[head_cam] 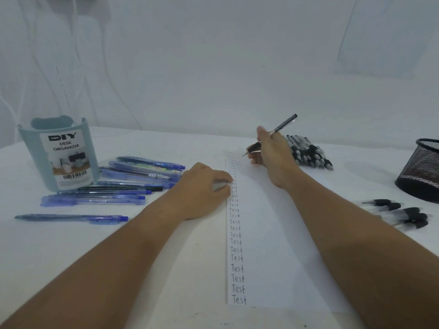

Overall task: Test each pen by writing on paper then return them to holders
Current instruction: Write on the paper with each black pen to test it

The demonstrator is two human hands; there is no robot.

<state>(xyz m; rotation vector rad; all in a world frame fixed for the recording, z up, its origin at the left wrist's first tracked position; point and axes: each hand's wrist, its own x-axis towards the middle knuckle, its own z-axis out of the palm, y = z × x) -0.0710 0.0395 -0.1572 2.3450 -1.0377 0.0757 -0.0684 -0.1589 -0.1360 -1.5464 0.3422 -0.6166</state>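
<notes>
A pale blue-green desk organizer (59, 153) is seen with a white label printed in black. Translucent blue pens (133, 176) are scattered on the white table (166, 269). White paper (273, 233) is marked with a column of black "Test". Black pens (308, 153) are piled, apparently with clear barrels. A black mesh holder (420, 167) is visible.

The right hand (273, 155) grips a black pen (273, 135) with its tip at the far end of the paper (273, 233), which carries a long column of "Test". The left hand (202, 186) presses the sheet's edge (fingers curled). Blue pens (133, 176) lie beside the teal organizer (59, 153); black pens (308, 153) sit near the mesh holder (422, 167).
</notes>
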